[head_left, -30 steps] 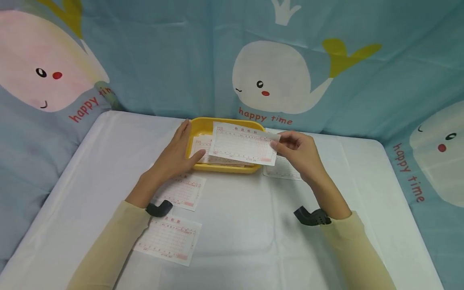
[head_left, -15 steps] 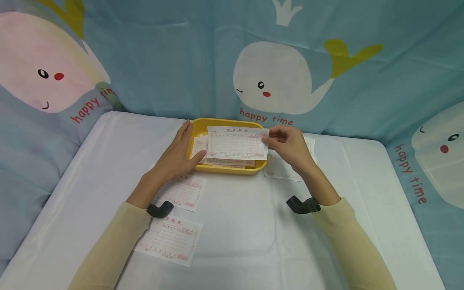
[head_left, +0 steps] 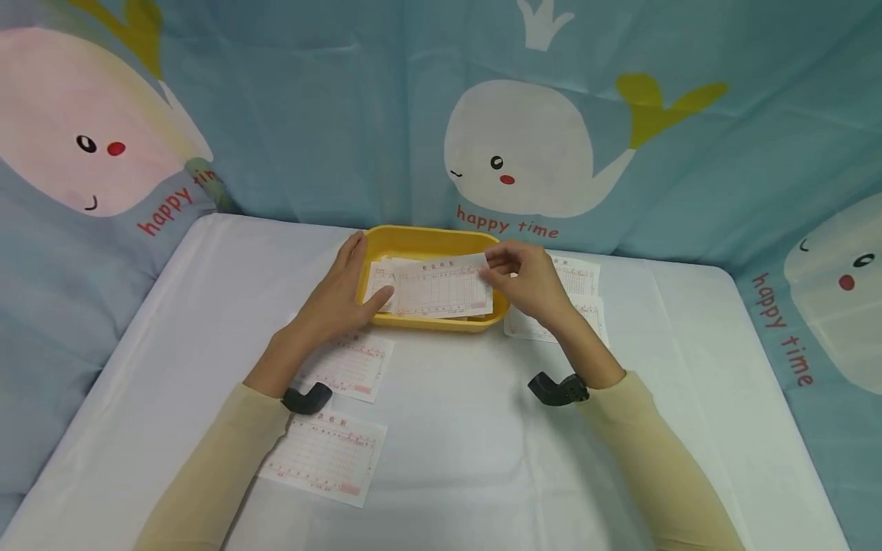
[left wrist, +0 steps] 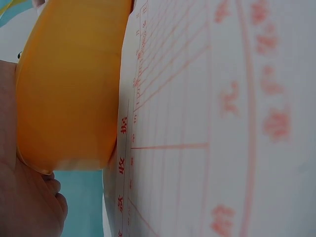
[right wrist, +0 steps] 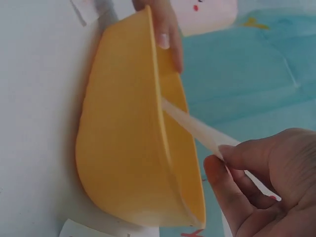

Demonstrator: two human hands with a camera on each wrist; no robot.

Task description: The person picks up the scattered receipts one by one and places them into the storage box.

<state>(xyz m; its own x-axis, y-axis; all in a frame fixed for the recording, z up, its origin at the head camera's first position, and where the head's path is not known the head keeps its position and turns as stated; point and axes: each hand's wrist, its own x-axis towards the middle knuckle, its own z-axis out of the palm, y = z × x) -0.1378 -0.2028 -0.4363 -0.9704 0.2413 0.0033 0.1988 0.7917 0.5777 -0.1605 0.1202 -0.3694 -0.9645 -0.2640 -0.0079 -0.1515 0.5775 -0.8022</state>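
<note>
A yellow plastic basket (head_left: 429, 324) stands at the table's far side, with several printed receipt slips inside. My left hand (head_left: 338, 295) holds its left end, the thumb over the rim and the fingers along the outer side. At the basket's right end, my right hand (head_left: 527, 279) pinches the right edge of a receipt slip (head_left: 441, 289). That slip tilts down into the basket over the others. In the right wrist view the pinched slip (right wrist: 200, 129) appears edge-on, between thumb and fingers, its far end inside the basket.
Two receipt slips (head_left: 586, 312) lie right of the basket, partly behind my right hand. Another slip (head_left: 351, 366) lies under my left wrist, and a further slip (head_left: 327, 458) lies nearer on the white tablecloth (head_left: 455, 444). A blue whale-print curtain (head_left: 331, 122) rises behind the table.
My right hand has moved left and lowered its receipt slip into the basket, tilting the slip's left end down. My left hand has stayed on the basket.
</note>
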